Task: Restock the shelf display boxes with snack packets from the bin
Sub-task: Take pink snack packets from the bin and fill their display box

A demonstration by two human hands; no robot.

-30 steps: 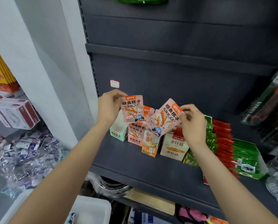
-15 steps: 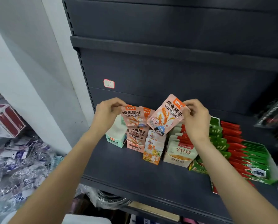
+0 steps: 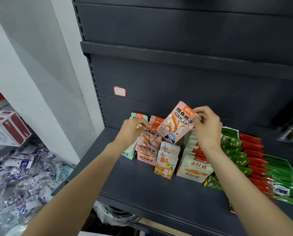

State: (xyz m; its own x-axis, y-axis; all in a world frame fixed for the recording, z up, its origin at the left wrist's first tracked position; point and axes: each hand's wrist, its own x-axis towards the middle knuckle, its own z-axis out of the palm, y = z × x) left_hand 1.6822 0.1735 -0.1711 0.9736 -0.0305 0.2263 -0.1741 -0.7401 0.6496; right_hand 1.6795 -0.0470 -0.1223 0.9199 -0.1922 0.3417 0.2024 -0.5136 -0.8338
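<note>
My right hand (image 3: pixel 207 126) pinches the top corner of a pink snack packet (image 3: pixel 175 124), held tilted above the row of display boxes. My left hand (image 3: pixel 132 130) grips another pink packet (image 3: pixel 148 138) by its upper edge, and that packet stands in the pink display box (image 3: pixel 145 158) among its like. A mint-green display box (image 3: pixel 128 153) sits just left of it, partly hidden by my left wrist. The bin is out of view.
On the dark shelf (image 3: pixel 142 183) stand an orange-and-white box (image 3: pixel 166 160), a cream box (image 3: pixel 194 166) and green and red packet rows (image 3: pixel 254 160) to the right. A price sticker (image 3: pixel 119 91) marks the back panel. Loose plastic-wrapped goods (image 3: pixel 21 172) lie at lower left.
My left hand has lowered its pink packet down into the pink box. My right hand still holds its packet aloft, shifted slightly right. The camera has tilted upward.
</note>
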